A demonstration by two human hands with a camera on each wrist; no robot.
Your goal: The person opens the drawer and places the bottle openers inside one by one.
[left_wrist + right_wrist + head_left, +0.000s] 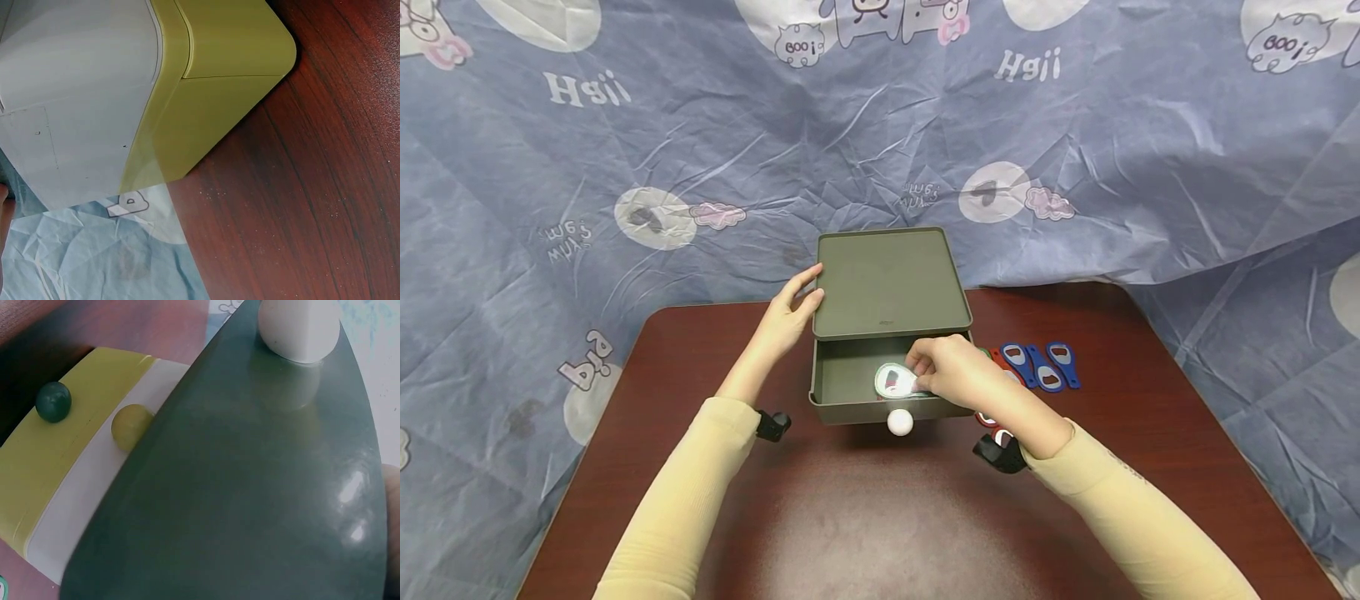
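A dark green drawer (842,411) with a white knob (900,422) stands pulled out of the cabinet (891,283). Inside it my right hand (958,371) pinches the narrow end of a white bottle opener (891,381), whose round end faces left. My left hand (782,321) touches the cabinet's upper left edge with extended fingers. The left wrist view shows the cabinet's white and yellow side (219,106), with a sliver of hand at the left edge. In the right wrist view the drawer front (237,487) covers most of the right hand and hides the opener.
Blue bottle openers (1062,362) and red ones lie right of the cabinet on the brown table (1150,433). In the right wrist view, lower drawers carry a green knob (54,402) and a yellow knob (130,427). A blue printed cloth (775,167) hangs behind.
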